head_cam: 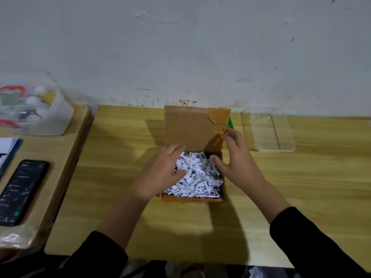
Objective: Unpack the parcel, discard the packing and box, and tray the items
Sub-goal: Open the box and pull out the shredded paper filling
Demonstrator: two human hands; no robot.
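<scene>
Two forearms in black sleeves reach forward over a pale wooden table toward a small brown cardboard box standing open in the middle. Its long axis runs away from the person. The left hand rests, fingers loosely spread and gripping nothing, on the left part of a heap of white shredded paper packing that fills the box to the brim and hides any items below. The right hand, also spread and holding nothing, lies along the box's right wall, its thumb touching the paper. Both hands are equally near, flanking the heap from either side. Behind them the taped cardboard lid stands upright. Farther right, well apart, sits an empty clear plastic tray beside the wall; something green peeks out behind the lid.
</scene>
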